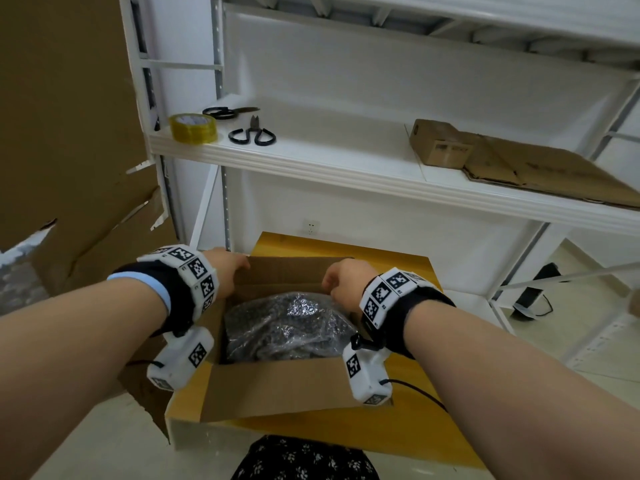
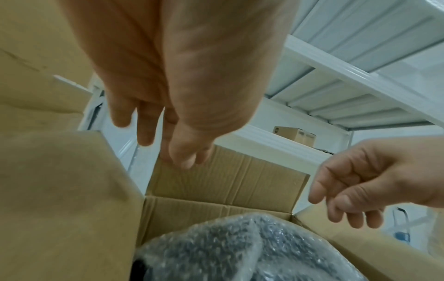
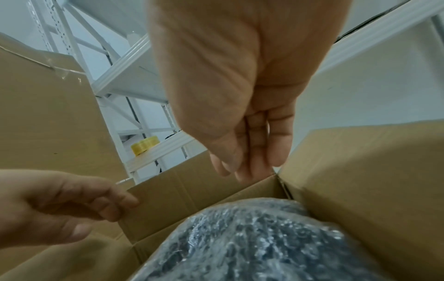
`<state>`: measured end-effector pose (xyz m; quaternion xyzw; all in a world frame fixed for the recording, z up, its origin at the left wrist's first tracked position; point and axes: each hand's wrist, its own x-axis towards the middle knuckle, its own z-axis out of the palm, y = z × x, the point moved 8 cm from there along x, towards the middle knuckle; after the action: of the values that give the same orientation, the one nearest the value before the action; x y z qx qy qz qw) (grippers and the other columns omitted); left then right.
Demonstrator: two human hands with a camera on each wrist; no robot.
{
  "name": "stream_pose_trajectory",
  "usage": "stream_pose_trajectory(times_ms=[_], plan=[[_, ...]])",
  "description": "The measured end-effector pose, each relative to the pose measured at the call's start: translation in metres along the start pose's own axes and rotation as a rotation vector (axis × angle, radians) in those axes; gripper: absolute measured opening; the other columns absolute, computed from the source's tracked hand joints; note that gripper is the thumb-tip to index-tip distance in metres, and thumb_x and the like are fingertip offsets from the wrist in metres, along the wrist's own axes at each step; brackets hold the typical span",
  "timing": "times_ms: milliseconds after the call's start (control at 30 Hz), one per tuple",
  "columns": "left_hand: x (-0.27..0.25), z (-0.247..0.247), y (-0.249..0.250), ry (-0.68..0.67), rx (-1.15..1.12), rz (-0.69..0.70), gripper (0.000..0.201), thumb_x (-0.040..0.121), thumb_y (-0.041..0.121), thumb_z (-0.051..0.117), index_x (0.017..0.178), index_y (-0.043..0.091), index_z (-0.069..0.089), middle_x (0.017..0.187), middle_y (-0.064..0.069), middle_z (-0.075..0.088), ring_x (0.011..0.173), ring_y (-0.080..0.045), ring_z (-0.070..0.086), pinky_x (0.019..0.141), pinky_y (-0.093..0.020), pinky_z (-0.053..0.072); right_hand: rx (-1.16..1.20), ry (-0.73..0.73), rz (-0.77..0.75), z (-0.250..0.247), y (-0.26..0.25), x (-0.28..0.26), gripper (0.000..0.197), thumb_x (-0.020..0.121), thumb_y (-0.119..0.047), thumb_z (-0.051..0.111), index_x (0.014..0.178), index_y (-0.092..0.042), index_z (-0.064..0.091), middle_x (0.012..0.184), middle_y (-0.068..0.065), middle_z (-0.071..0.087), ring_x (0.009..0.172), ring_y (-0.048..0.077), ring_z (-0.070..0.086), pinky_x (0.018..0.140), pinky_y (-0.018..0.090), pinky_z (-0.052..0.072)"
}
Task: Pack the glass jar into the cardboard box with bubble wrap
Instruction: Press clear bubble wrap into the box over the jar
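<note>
An open cardboard box (image 1: 277, 386) stands on a yellow wooden stool (image 1: 408, 271). Inside lies a bundle of bubble wrap (image 1: 287, 327) with something dark showing through; the glass jar itself is hidden. My left hand (image 1: 235, 266) is at the left corner of the upright far flap (image 1: 294, 271), fingers curled on its edge (image 3: 125, 201). My right hand (image 1: 332, 284) hovers above the box's back right corner with fingers loosely curled (image 2: 336, 207), and it holds nothing. The right wrist view shows those fingers (image 3: 240, 165) pointing down just over the corner.
A white shelf (image 1: 311, 161) above carries a yellow tape roll (image 1: 193, 128), two pairs of scissors (image 1: 252, 135), a small carton (image 1: 440, 143) and flattened cardboard (image 1: 540, 171). A large cardboard sheet (image 1: 69, 116) stands at the left. A black device (image 1: 533, 296) lies on the floor at right.
</note>
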<state>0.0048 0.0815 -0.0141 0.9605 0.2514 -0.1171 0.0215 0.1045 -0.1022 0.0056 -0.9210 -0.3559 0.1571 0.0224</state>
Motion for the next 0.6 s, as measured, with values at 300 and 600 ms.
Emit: stream_pose_trajectory(times_ms=[300,600], plan=[[-0.010,0.002,-0.011,0.017,-0.045,-0.106,0.064,0.093,0.014,0.048,0.150,0.033,0.025,0.147,-0.008,0.040,0.130,-0.028,0.045,0.103,-0.032,0.042,0.076,0.064,0.059,-0.006,0.022,-0.019,0.034,0.096,-0.005,0.054,0.122,-0.022,0.066,0.129,0.001,0.061,0.115,0.021,0.061,0.097,0.034,0.052],[-0.007,-0.011,0.028,0.052,-0.247,0.026,0.066,0.092,0.002,0.049,0.149,0.028,0.027,0.142,-0.006,0.048,0.124,-0.023,0.053,0.095,-0.031,0.052,0.049,-0.031,-0.118,0.015,-0.024,-0.006,0.048,0.096,-0.003,0.053,0.139,-0.025,0.053,0.140,0.001,0.055,0.119,0.022,0.059,0.095,0.034,0.054]])
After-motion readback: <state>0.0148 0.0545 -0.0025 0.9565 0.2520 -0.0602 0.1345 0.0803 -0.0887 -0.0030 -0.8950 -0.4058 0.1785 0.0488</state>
